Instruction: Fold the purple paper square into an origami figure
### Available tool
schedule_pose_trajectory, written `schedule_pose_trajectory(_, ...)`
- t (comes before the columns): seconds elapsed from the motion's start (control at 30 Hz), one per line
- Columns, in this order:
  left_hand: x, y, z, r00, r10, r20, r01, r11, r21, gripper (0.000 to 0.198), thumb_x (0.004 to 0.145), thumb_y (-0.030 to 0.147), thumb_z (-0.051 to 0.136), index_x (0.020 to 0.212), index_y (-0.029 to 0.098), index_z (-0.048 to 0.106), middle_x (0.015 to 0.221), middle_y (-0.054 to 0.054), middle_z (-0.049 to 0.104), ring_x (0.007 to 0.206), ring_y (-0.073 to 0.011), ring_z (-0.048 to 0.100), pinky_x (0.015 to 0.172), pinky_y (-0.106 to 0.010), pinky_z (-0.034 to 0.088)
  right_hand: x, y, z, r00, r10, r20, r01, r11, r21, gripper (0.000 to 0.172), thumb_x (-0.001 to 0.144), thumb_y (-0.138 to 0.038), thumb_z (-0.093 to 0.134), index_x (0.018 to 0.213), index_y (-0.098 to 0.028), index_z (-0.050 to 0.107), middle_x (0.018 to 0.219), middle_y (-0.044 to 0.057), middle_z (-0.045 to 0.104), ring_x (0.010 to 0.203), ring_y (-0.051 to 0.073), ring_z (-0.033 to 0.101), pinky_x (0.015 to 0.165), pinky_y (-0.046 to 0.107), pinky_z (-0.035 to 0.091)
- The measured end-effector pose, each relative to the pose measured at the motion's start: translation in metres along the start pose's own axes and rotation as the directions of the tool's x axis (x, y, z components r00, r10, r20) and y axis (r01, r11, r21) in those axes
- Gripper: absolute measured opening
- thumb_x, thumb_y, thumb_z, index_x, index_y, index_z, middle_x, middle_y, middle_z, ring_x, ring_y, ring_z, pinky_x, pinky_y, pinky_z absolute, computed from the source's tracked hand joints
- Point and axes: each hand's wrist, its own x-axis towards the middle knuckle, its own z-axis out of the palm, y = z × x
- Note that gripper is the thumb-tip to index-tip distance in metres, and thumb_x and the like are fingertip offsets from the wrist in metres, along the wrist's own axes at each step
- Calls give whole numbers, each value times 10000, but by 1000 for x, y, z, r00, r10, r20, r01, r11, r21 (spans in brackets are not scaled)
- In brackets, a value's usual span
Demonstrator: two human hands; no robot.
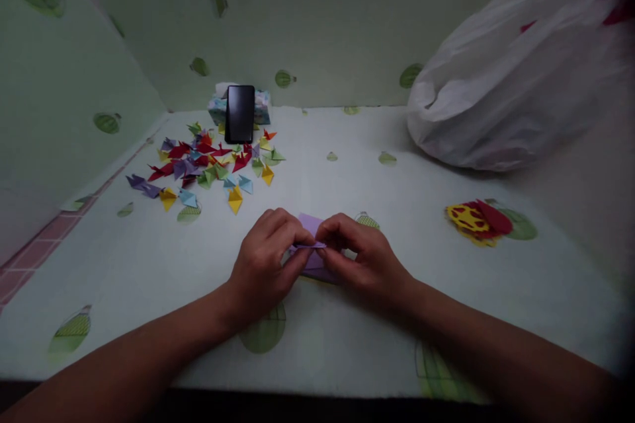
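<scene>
Both hands met near the middle of the surface (149, 264), over a purple paper sheet (310, 223) that lay there partly folded. The left hand (265, 261) was closed in a thumb-and-forefinger pinch on a raised fold of the sheet. The right hand (362, 256) pinched the same fold from the other side, the fingertips of the two hands almost touching, apparently to keep the edge lined up and tight. The rest of the sheet rested flat on the surface beneath the fingers. A scatter of small folded paper pieces (208, 164) in red, purple, yellow, blue and green sat well apart at far left, out of the hands' way. Behind it a black phone (239, 114) stood upright, propped against a tissue box (262, 104) with its dark screen facing the person. A small stack of red and yellow paper (479, 219) lay to the right, apart from the right hand but seemingly within reach. A white plastic bag (516, 73) bulged at far right by the wall.
</scene>
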Motion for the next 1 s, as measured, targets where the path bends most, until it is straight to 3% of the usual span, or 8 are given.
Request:
schedule_pose_trajectory(0.23, 0, -1, 1, 998, 50, -26, -49, 998, 36, 129, 849, 23, 630, 846, 151, 615, 808, -37, 584, 777, -172, 542, 681, -319, 446, 2, -2, 0, 996, -79, -47, 78, 996, -32, 191, 849, -8, 545, 935, -172, 592, 827, 0, 586, 708, 103, 523, 621, 233, 414)
schedule_pose_trajectory(0.63, 0, -1, 0, 997, -68, 33, 71, 993, -95, 152, 829, 11, 614, 859, 160, 604, 805, -29, 591, 759, -163, 550, 667, -308, 454, 2, -4, -3, 990, -139, -37, 137, 990, -41, 169, 850, -20, 573, 901, -176, 613, 807, 8, 610, 721, 119, 552, 628, 250, 426)
schedule_pose_trajectory(0.8, 1, 1, 0, 1000, -3, 5, 3, 1000, -23, 141, 845, 28, 599, 858, 169, 600, 808, -36, 588, 772, -176, 544, 678, -325, 458, 2, -4, -2, 993, -115, -39, 112, 991, -71, 152, 856, -32, 556, 851, -181, 587, 778, 1, 572, 694, 121, 521, 615, 259, 411)
schedule_pose_trajectory(1.0, 1, 1, 0, 1000, -1, 9, 0, 1000, 20, 124, 848, 47, 604, 848, 170, 599, 813, -42, 588, 781, -184, 542, 682, -332, 457, 2, -1, -1, 997, -65, -45, 65, 998, -13, 175, 824, -3, 561, 814, -177, 574, 777, -7, 547, 687, 112, 501, 605, 253, 390)
